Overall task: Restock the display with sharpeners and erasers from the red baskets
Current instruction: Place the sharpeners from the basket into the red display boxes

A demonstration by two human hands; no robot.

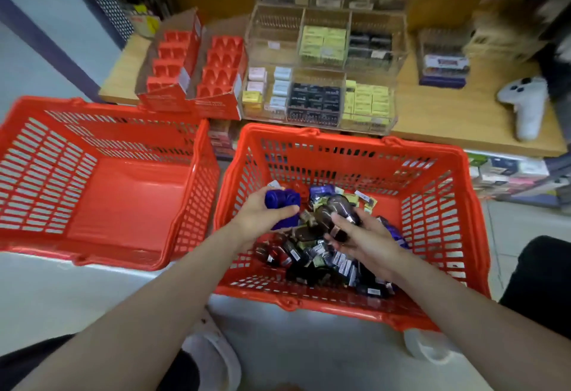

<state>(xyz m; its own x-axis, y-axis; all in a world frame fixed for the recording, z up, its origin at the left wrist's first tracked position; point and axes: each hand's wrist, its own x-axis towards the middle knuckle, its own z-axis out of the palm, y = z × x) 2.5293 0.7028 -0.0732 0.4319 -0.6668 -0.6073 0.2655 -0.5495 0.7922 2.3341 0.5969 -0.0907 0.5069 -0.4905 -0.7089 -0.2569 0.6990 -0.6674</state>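
Two red baskets stand on the floor. The left basket [102, 180] has nothing in it. The right basket [432, 192] holds a pile of small wrapped sharpeners and erasers [318, 254] in dark and purple packs. My left hand [262, 214] grips several blue sharpeners [282, 202] above the pile. My right hand [364, 236] grips dark brown sharpeners [336, 211] just over the pile. Behind the baskets, a clear acrylic display [321, 59] on a wooden counter holds rows of yellow, black and white boxes. Its upper left compartment looks bare.
Two red cardboard tray boxes [200, 72] stand left of the display on the counter [463, 118]. A white controller-shaped object [525, 103] lies at the counter's right. A smaller acrylic stand [441, 56] sits behind it. My shoe [210, 356] is on the grey floor.
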